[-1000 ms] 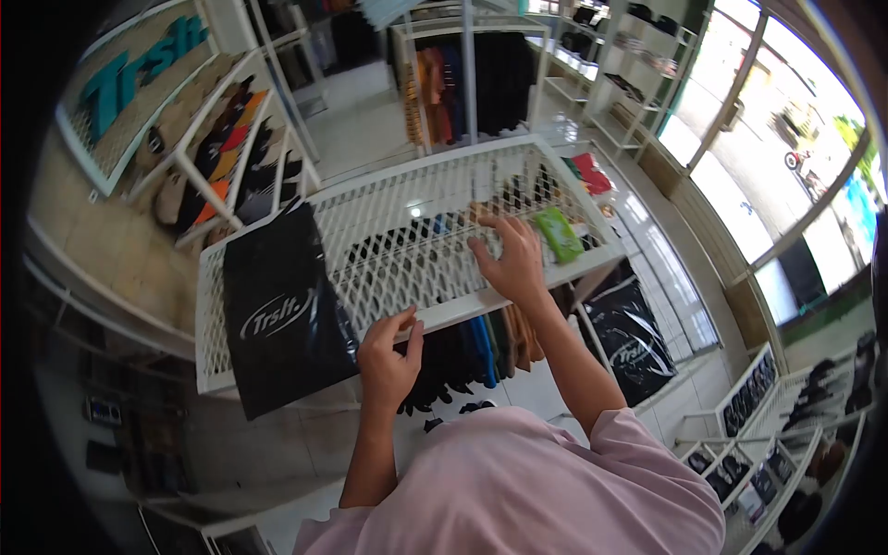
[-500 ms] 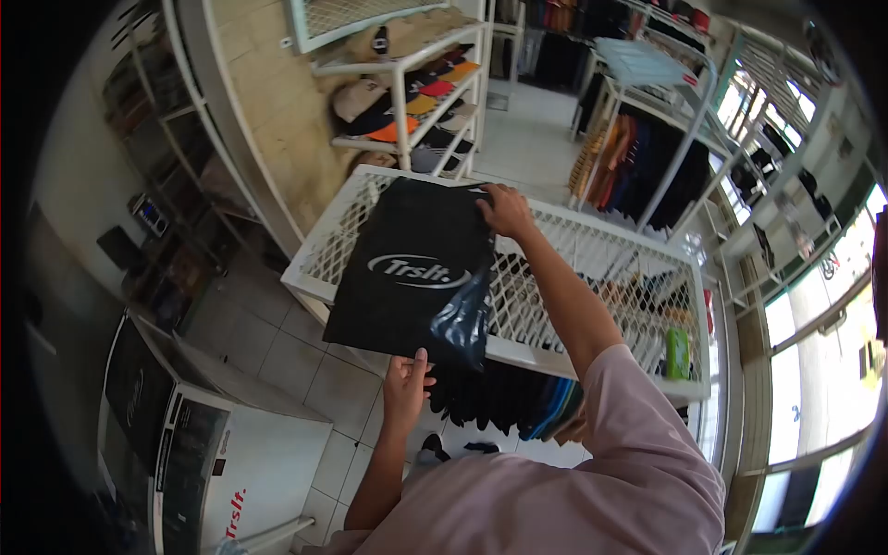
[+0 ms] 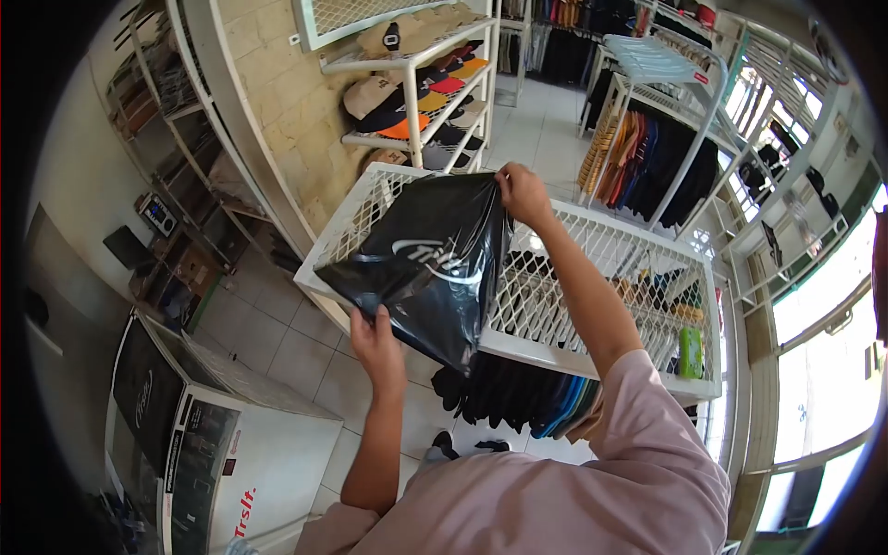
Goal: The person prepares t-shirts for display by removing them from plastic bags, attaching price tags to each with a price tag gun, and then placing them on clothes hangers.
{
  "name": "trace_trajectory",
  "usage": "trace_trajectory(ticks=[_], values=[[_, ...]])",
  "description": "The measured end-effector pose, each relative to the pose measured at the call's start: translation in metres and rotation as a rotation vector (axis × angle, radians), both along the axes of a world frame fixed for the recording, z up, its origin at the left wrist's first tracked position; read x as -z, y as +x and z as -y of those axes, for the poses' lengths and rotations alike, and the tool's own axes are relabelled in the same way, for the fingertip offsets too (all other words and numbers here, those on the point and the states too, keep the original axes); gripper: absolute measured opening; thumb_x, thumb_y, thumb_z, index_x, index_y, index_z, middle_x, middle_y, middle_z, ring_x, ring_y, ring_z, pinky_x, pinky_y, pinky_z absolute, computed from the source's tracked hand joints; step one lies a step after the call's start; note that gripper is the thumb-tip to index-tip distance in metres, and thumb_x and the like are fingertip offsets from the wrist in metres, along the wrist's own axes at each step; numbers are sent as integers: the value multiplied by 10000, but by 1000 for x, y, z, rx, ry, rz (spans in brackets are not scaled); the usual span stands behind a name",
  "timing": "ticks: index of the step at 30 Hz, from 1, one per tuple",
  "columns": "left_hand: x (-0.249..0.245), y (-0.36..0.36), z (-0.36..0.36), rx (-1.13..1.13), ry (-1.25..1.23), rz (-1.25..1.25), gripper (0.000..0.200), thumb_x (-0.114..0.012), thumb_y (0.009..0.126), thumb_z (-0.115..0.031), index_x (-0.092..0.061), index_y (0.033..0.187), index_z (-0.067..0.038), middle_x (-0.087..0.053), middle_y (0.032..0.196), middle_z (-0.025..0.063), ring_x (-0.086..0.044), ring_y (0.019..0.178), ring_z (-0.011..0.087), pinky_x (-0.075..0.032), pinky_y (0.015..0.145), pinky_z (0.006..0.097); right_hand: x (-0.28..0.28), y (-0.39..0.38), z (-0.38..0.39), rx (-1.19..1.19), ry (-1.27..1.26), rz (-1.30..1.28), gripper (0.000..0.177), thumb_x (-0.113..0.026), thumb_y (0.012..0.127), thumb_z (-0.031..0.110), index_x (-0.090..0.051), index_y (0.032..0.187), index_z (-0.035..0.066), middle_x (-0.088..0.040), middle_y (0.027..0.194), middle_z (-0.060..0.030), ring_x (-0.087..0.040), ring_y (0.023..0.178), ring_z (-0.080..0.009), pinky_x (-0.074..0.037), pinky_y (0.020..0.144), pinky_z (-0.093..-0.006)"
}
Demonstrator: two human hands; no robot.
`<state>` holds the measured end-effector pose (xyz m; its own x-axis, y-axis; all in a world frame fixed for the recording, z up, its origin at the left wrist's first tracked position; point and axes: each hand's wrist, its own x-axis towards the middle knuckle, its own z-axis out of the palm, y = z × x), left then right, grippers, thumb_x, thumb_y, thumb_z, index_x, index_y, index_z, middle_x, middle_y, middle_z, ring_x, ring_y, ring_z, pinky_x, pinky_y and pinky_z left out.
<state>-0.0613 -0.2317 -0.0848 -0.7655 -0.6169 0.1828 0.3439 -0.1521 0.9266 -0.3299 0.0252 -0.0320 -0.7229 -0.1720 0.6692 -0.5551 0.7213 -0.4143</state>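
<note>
A black plastic bag [image 3: 407, 277] with a pale printed logo lies creased over the left part of a white wire-mesh rack top [image 3: 592, 277]. My right hand [image 3: 524, 196] pinches its far right corner and pulls it up a little, so folds run across the print. At the near edge, my left hand [image 3: 377, 347] grips the plastic between thumb and fingers. Part of the bag hangs past the rack's front rim. What the bag contains, if anything, is hidden.
Dark garments [image 3: 518, 402] hang beneath the mesh top. A green packet [image 3: 690, 352] sits at its right end. Caps [image 3: 370, 97] fill a shelf unit by the wall. A white box-like cabinet [image 3: 268, 462] stands at lower left. More clothes [image 3: 638, 153] hang farther back.
The bag has gone from lying flat to pulled and creased. My left hand has moved left and up along its near edge; my right hand has shifted slightly right and up with the corner.
</note>
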Motion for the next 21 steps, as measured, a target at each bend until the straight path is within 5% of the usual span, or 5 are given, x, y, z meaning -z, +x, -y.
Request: trace_trajectory(ticks=[4,10,16,18,21], values=[[-40,-37,-4,56,-98,-103,289,-568,1088,-84,-593,1344,46,-683,1225,100,-615,1110,186,-468,1005,340,-55,53,-55,109,-188,-99,184,-668,1018,200,-682,1035,18,-721,943,-231,-696,886,-461,-545,781,-513],[-54,-122,-32,260,-269,-185,300,-572,1078,-63,-628,1348,55,-710,1199,93,-637,1054,160,-490,969,315,-114,163,-145,325,-332,-220,207,-681,1050,195,-685,1071,-11,-713,835,-169,-677,726,-233,-532,715,-353],[-47,-183,-51,686,-348,-113,332,-618,1059,-47,-630,1380,37,-736,1135,59,-658,984,98,-513,889,259,-83,289,-171,377,-388,-15,210,-681,1053,192,-686,1050,-18,-686,798,-63,-628,751,-108,-510,710,-305],[-13,-216,-35,789,-492,1,384,-688,1036,-118,-639,1397,6,-761,1052,77,-693,946,131,-535,866,290,-47,313,-159,413,-406,137,220,-716,1021,216,-710,1046,-3,-703,806,-86,-631,733,-137,-515,699,-325],[8,-230,-21,729,-822,113,453,-767,994,-247,-668,1385,-40,-770,965,112,-722,901,180,-554,851,345,-14,336,-145,514,-353,380,303,-716,1009,302,-743,1043,3,-720,844,-162,-709,764,-302,-536,726,-404]])
